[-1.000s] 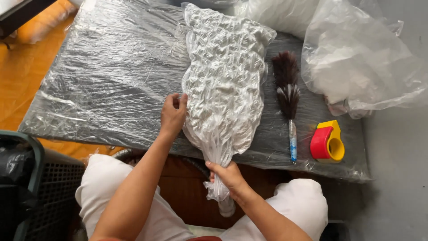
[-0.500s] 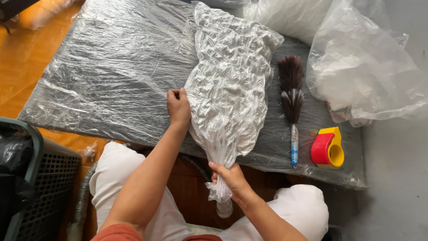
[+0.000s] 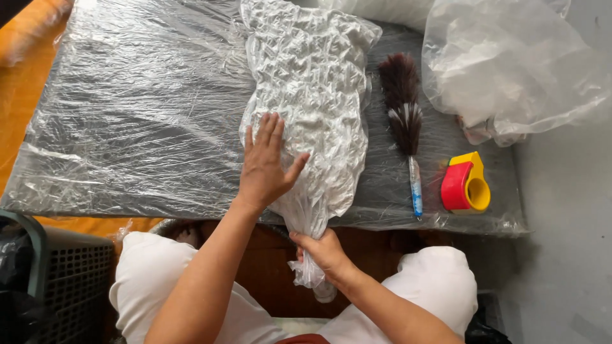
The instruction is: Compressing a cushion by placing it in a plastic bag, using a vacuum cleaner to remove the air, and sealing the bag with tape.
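On the near half of the crinkled white bag [image 3: 312, 108], the left hand [image 3: 266, 165], moved from its edge, is now pressed flat; its gathered neck is gripped by the right hand [image 3: 323, 250].

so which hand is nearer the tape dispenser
Right. The right hand grips the bag neck below-left of the tape dispenser; the left hand lies flat on the bag, farther left.

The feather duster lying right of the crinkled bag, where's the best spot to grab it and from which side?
Likely by the thin blue handle, reached from the near table edge. The feather duster lies lengthwise, plumes pointing away, handle end toward the person. The tape dispenser sits close on its right, so coming in from above seems safest.
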